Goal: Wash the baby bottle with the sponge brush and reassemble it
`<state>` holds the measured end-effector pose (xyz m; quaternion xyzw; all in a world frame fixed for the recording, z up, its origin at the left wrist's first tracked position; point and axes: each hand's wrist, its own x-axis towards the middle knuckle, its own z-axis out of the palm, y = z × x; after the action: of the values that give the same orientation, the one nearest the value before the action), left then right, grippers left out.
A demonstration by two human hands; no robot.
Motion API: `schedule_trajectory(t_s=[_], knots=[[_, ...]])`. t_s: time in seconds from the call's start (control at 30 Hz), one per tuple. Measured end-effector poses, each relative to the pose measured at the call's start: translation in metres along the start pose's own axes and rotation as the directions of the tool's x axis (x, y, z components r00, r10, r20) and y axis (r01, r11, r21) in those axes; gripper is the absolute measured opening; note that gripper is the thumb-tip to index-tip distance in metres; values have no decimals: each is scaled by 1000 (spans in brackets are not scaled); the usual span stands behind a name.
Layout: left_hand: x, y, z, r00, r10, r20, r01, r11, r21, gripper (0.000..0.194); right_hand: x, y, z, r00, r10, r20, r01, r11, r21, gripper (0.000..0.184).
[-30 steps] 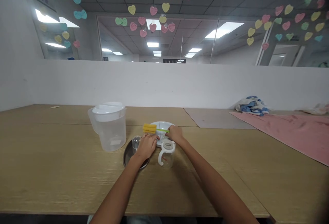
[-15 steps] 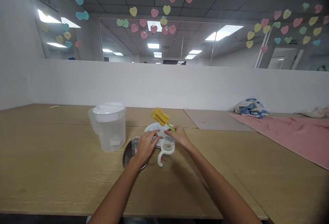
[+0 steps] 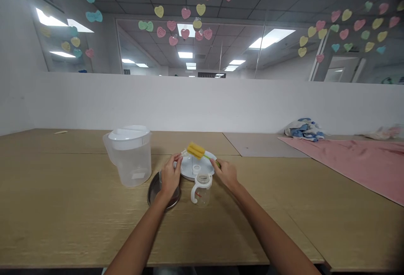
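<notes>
My right hand (image 3: 226, 172) is closed on the green handle of a bottle brush with a yellow sponge head (image 3: 196, 150), raised just above a white plate (image 3: 198, 166). My left hand (image 3: 171, 175) pinches a small pale piece at the sponge's left tip; I cannot make out what it is. In front of the plate stands a clear baby bottle with white handles (image 3: 200, 188). A round metal dish (image 3: 152, 190) lies under my left hand, with a small clear piece on it mostly hidden.
A lidded translucent pitcher (image 3: 129, 155) stands to the left on the wooden table (image 3: 63, 207). A pink cloth (image 3: 356, 161) covers the right side, with a blue-and-white crumpled cloth (image 3: 302, 128) behind it. A white partition wall runs along the back.
The brush was lifted off the plate and swung back toward level. My left hand rose from the dish to the sponge's tip; my right hand shifted slightly right.
</notes>
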<state>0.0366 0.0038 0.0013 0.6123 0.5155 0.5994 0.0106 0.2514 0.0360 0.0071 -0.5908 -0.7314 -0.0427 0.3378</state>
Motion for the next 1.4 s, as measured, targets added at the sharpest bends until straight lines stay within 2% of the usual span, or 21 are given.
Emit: schedule_trajectory(t_s=[0.13, 0.27, 0.53, 0.67, 1.03, 1.23, 1.4], knots=[[0, 1, -2, 1000, -6, 10, 6, 1000, -7, 28, -5, 3, 8, 986, -116, -118, 111, 993, -48, 51], [0, 4, -4, 999, 40, 27, -42, 998, 47, 27, -6, 7, 10, 969, -159, -190, 152, 987, -54, 50], [2, 5, -5, 995, 43, 93, -56, 988, 142, 37, -7, 8, 12, 966, -190, -174, 178, 980, -87, 47], [3, 3, -5, 993, 59, 100, -72, 988, 134, 41, -7, 7, 11, 963, -205, -174, 190, 977, -98, 45], [2, 4, -6, 988, -7, 151, -8, 995, 98, 52, -7, 9, 13, 962, -210, -173, 194, 975, -105, 47], [3, 6, -7, 989, 35, 142, -58, 985, 160, 43, -7, 10, 12, 957, -212, -200, 200, 977, -79, 48], [3, 3, -6, 992, 84, 90, -99, 978, 182, 35, -8, 9, 11, 956, -207, -208, 199, 978, -57, 47]])
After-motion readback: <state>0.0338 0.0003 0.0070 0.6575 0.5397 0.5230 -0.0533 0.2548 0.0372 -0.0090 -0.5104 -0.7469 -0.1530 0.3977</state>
